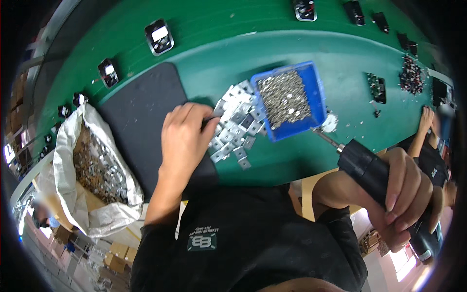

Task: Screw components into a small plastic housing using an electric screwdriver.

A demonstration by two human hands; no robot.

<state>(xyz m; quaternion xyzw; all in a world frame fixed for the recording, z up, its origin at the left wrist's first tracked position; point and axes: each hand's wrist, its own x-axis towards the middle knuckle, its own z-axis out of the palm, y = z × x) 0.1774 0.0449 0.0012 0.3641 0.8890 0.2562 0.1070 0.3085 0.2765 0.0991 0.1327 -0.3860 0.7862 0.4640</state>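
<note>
My right hand (pixel 404 194) is wrapped around a black electric screwdriver (pixel 362 165). Its thin metal bit points up and left, with the tip at the lower right corner of a blue bin (pixel 318 97). Inside the bin lies a heap of small metal screws (pixel 284 100). My left hand (pixel 185 134) has its fingers curled, thumb close to the index finger, at the right edge of a black mat (pixel 146 112). What it pinches, if anything, is hard to make out. Just right of it spreads a loose pile of silvery square metal plates with holes (pixel 238 121).
A white sack (pixel 68 160) of metal parts stands at the left. Black trays (pixel 159 37) with parts line the green surface's far side. A small white disc (pixel 330 122) sits beside the bin. Loose small parts (pixel 411 75) and another person's hand (pixel 426 119) are at the right.
</note>
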